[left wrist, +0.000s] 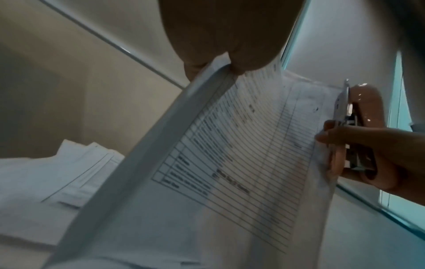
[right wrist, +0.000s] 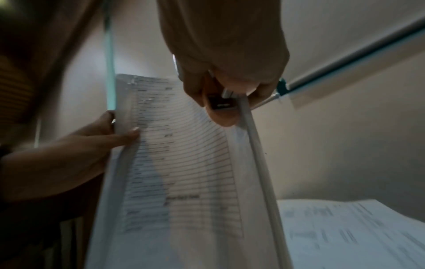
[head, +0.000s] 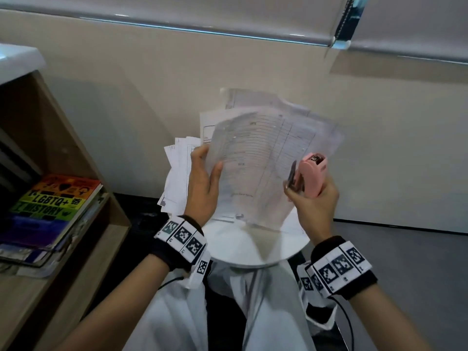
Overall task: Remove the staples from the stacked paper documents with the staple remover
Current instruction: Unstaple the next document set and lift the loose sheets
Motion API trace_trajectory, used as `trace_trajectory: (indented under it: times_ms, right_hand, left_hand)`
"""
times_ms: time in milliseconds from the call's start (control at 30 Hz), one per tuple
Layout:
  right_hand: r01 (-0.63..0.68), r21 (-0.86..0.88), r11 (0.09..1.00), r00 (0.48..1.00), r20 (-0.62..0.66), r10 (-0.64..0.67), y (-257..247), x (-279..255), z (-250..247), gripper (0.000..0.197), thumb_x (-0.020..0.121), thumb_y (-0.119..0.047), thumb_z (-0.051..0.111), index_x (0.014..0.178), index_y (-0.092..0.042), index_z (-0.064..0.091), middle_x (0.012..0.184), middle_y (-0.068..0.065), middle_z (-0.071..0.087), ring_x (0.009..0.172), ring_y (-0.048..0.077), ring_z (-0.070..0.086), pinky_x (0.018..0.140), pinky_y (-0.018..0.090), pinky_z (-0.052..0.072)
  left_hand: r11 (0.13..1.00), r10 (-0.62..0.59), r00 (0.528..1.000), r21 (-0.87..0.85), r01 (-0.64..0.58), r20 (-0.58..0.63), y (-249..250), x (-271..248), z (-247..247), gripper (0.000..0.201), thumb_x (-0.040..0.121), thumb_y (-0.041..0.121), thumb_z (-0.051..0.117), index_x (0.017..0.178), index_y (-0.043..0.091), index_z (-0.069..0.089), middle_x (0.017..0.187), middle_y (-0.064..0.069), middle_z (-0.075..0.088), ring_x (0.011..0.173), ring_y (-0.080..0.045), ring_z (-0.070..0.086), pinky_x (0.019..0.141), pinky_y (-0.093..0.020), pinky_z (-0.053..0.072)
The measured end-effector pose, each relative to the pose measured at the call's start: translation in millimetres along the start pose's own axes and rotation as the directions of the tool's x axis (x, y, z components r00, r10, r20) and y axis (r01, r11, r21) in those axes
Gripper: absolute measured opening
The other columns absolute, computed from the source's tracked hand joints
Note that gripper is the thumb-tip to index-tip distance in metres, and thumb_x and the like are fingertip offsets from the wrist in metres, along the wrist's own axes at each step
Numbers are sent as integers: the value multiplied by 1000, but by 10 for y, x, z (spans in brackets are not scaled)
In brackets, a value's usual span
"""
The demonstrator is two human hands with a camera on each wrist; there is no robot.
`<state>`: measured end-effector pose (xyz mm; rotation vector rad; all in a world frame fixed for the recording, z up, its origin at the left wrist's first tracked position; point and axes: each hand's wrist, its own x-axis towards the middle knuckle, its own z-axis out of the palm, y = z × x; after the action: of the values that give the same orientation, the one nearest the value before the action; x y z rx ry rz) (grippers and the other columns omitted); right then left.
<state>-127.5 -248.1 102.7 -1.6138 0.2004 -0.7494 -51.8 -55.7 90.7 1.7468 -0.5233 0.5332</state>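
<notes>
Head view, going left to right: the left hand (head: 202, 183) pinches the left edge of a thin white sheaf of printed, ruled paper documents (head: 260, 168), thumb on top, lifted above the loose white paper pile (head: 177, 158) on the small round white tabletop (head: 253, 252). Light and floppy, the sheaf probably bends and tears easily, so grip near the staple. The right hand (head: 314, 203) is curled around the pink plastic staple remover (head: 309, 173) at the sheaf's right edge, fingertips apparently touching the paper.

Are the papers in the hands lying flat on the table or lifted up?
Lifted up: the left hand and right hand hold the papers above the table.
</notes>
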Motion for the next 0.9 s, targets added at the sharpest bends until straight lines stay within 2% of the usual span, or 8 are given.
trace_trajectory:
  times_ms: [133, 200, 267, 367, 467, 700, 833, 900]
  right_hand:
    - [54, -20, 998, 992, 117, -52, -48, -94, -8, 54, 66, 12, 79, 86, -37, 64, 100, 14, 62, 80, 4, 63, 69, 17, 55]
    - [0, -62, 998, 980, 199, 12, 34, -125, -56, 65, 65, 11, 80, 92, -46, 64, 110, 13, 60, 89, 12, 65, 76, 25, 58]
    - [-54, -83, 995, 969, 234, 72, 112, -146, -79, 55, 66, 10, 81, 93, -35, 62, 112, 10, 58, 88, 5, 65, 73, 25, 58]
    - [-138, -100, 985, 958, 241, 159, 152, -142, -56, 48, 67, 12, 79, 96, -20, 58, 110, 14, 59, 77, 0, 64, 60, 13, 53]
    - [-151, -72, 986, 962, 220, 163, 81, -99, -24, 46, 68, 12, 78, 98, -17, 58, 106, 17, 59, 76, 16, 63, 53, 16, 54]
    - [-132, -111, 985, 953, 260, 156, 40, -65, -93, 44, 68, 2, 81, 87, -27, 55, 111, 20, 58, 91, 26, 65, 60, 21, 58]
    - [-134, -133, 982, 950, 265, 166, 38, -16, -126, 45, 68, 3, 81, 89, -27, 55, 111, 23, 60, 86, 16, 65, 60, 19, 57]
    - [-123, -106, 987, 950, 275, 148, -25, 30, -134, 44, 69, 5, 80, 88, -25, 55, 109, 24, 60, 78, 8, 66, 58, 21, 58]
  left_hand:
    - [987, -93, 994, -137, 86, -49, -69, -16, -16, 59, 96, 13, 51, 140, 24, 14, 146, -16, 30, 137, -31, 34, 109, -56, 35]
    - [966, -143, 990, -220, 135, -21, -61, -60, -35, 68, 96, 17, 51, 144, 38, 7, 150, -8, 27, 140, -29, 31, 111, -55, 33]
    - [936, -211, 977, -280, 213, 37, -39, -101, -37, 70, 97, 17, 50, 143, 42, 3, 147, 8, 33, 137, -20, 37, 111, -47, 37]
    - [924, -261, 959, -259, 281, 112, -56, -104, -10, 47, 98, 17, 45, 140, 24, 25, 134, 1, 49, 123, -12, 51, 104, -41, 45]
    - [932, -257, 962, -237, 273, 96, -22, -28, -14, 16, 100, 23, 40, 114, 30, 44, 116, -3, 60, 109, -17, 60, 97, -45, 49]
    - [920, -234, 968, -301, 251, 91, -36, 1, -8, 26, 96, 19, 49, 117, 17, 34, 114, 6, 52, 109, -12, 57, 89, -23, 53]
    - [949, -195, 978, -235, 208, 79, -77, 47, -3, 8, 101, 23, 38, 105, 30, 38, 108, -6, 53, 99, -19, 58, 84, -40, 54]
    - [966, -132, 988, -213, 147, 80, -49, 91, -7, 13, 101, 21, 37, 102, 34, 35, 105, 0, 49, 94, -15, 55, 83, -36, 52]
